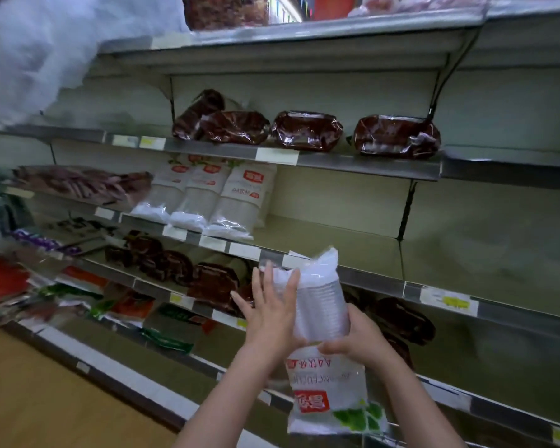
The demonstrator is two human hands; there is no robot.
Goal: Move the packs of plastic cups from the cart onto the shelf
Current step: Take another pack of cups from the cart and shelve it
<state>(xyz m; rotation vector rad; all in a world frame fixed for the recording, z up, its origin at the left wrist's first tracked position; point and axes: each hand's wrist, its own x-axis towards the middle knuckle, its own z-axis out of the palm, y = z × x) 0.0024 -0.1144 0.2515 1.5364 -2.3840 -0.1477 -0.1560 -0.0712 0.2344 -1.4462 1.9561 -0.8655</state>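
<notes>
I hold a pack of clear plastic cups in a white printed bag, tilted, in front of the shelving at lower centre. My right hand grips its middle from the right. My left hand lies flat against its left side with fingers spread. Three like packs of cups lie side by side on the middle shelf, whose bare right part is just above the held pack. The cart is out of view.
Dark red wrapped packs line the shelf above, and more sit on the shelf below. Mixed coloured packets fill the lower left shelves. A blurred white bag hangs at upper left. Wooden floor at lower left.
</notes>
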